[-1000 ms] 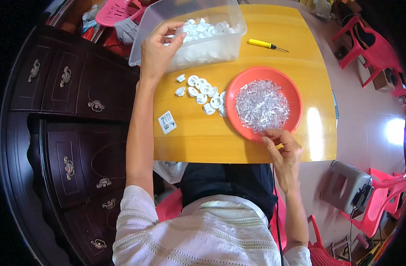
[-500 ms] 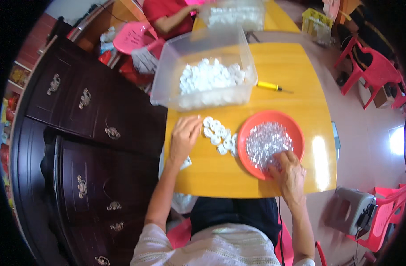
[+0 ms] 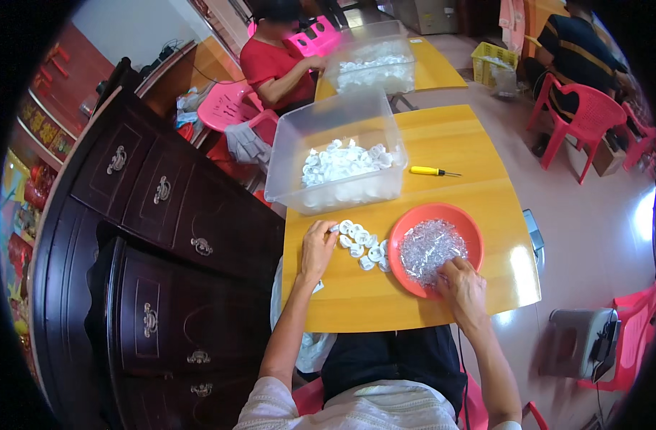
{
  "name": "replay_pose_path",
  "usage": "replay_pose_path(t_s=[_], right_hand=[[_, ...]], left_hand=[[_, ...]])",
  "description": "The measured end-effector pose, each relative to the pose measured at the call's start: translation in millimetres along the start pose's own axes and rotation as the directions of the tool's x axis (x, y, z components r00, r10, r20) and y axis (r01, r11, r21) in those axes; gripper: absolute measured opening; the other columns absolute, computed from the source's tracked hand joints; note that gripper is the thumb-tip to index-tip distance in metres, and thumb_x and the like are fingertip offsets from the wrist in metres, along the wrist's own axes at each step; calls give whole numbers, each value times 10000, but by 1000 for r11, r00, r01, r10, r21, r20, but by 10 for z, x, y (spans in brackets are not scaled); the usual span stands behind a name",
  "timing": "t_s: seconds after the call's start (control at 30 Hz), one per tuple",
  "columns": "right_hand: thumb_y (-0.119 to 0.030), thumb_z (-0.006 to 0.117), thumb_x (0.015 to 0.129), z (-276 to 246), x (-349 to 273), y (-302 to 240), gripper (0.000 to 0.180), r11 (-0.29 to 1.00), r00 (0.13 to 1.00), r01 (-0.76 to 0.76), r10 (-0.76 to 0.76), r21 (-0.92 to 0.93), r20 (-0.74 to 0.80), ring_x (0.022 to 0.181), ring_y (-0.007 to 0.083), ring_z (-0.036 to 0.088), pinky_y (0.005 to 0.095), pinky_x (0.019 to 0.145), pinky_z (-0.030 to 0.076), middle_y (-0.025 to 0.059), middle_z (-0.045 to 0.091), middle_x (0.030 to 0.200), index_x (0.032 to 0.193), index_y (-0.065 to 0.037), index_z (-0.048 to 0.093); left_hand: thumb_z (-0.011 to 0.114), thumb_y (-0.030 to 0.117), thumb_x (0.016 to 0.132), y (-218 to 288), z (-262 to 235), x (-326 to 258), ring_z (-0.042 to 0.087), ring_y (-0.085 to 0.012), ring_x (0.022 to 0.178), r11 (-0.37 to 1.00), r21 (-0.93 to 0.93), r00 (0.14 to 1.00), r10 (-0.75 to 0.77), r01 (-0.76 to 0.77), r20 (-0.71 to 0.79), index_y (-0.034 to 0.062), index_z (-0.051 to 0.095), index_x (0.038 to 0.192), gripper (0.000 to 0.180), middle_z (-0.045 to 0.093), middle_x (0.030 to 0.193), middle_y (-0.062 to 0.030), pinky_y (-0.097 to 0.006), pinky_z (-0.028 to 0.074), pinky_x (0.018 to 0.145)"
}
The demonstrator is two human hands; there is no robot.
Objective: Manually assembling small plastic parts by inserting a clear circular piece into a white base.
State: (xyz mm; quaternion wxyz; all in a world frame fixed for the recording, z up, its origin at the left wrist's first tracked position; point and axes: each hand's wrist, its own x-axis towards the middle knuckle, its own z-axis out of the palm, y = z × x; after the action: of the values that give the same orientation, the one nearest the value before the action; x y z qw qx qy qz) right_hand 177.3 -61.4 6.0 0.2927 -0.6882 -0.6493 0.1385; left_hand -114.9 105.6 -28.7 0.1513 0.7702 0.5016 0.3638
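Note:
My left hand [image 3: 318, 247] rests palm down on the yellow table [image 3: 443, 193], its fingertips touching a small heap of white round plastic parts [image 3: 360, 244]. My right hand [image 3: 463, 285] reaches into a red plate [image 3: 471, 228] and its fingers dip into the pile of small clear plastic pieces [image 3: 428, 247] there. Whether it has pinched a piece is hidden by the fingers. Beyond the white parts stands a clear plastic bin [image 3: 339, 152] holding many more white parts.
A yellow-handled screwdriver [image 3: 430, 170] lies right of the bin. A dark wooden cabinet [image 3: 163, 236] stands along the table's left. Another person in a red shirt [image 3: 274, 64] works at a second bin [image 3: 371, 61] farther back. Red chairs [image 3: 582, 118] stand at right.
My left hand came back from the clear bin down to the white parts on the table. My right hand moved from the plate's near rim into the clear pieces. The view tilted up.

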Motion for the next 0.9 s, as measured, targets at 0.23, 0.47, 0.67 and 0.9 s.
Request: replay_pose_path(t_s=[0.23, 0.47, 0.67, 0.9], right_hand=[[-82, 619, 771, 40, -35, 1, 79, 1000, 998, 14, -14, 15, -62, 844, 301, 623, 424, 695, 509, 102, 595, 830, 850, -76, 620], [-71, 585, 814, 51, 22, 32, 54, 997, 983, 82, -79, 11, -167, 847, 321, 631, 428, 702, 510, 126, 610, 845, 861, -72, 612], [-34, 611, 835, -45, 44, -72, 110, 969, 973, 92, -38, 228, -230, 854, 354, 632, 422, 731, 510, 165, 638, 913, 945, -22, 620], [-25, 646, 855, -233, -54, 4, 124, 798, 985, -8, 110, 603, -132, 737, 222, 630, 313, 677, 501, 125, 657, 835, 976, 2, 654]], left_hand=[[650, -9, 817, 152, -126, -139, 644, -238, 781, 995, -76, 997, -72, 71, -14, -18, 638, 959, 144, 640, 906, -121, -317, 508, 687], [633, -18, 817, 573, -450, -398, 647, -262, 881, 999, -14, 996, 49, -50, -79, -18, 619, 976, 160, 653, 958, -132, -329, 509, 778], [618, -16, 861, 869, -598, -877, 631, -127, 895, 908, -367, 979, -179, 204, 100, -23, 628, 1017, 157, 669, 979, -76, -256, 490, 799], [562, 54, 892, 1375, -306, -1384, 653, -223, 892, 328, -745, 811, -309, 581, 496, -20, 568, 1085, 208, 669, 975, -161, -350, 519, 845]])
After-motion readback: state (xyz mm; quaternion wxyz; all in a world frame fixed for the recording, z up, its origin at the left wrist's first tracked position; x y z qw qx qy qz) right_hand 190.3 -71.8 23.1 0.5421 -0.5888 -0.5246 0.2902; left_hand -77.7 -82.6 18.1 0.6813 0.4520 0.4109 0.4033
